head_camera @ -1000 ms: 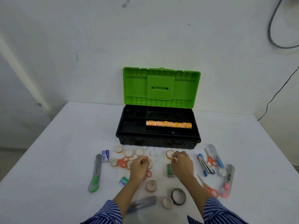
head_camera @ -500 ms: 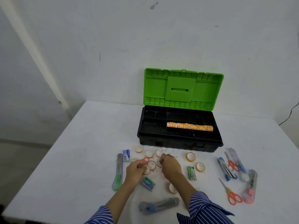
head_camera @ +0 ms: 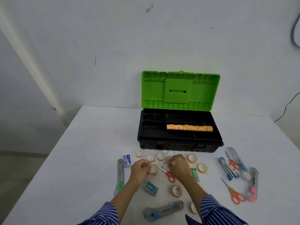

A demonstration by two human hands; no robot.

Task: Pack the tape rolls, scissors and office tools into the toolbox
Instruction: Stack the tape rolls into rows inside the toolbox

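The black toolbox (head_camera: 178, 146) stands open with its green lid (head_camera: 180, 90) upright, and a row of orange tape rolls (head_camera: 190, 127) lies in its tray. In front of it my left hand (head_camera: 138, 170) is closed on a small stack of tape rolls (head_camera: 153, 169). My right hand (head_camera: 179, 165) pinches one small tape roll (head_camera: 168, 159). Orange scissors (head_camera: 170, 177) lie partly under my right hand. Loose tape rolls (head_camera: 192, 158) lie around both hands.
A grey-green utility knife (head_camera: 120, 176) and a blue staple box (head_camera: 127, 160) lie to the left. A green staple box (head_camera: 151, 187) and a grey cutter (head_camera: 163, 210) lie near me. On the right are a blue stapler (head_camera: 227, 168), scissors (head_camera: 233, 191) and a pink cutter (head_camera: 251, 184).
Both hands have drawn together over the tape rolls left of centre. The orange scissors that lay by my left hand now lie under my right hand.
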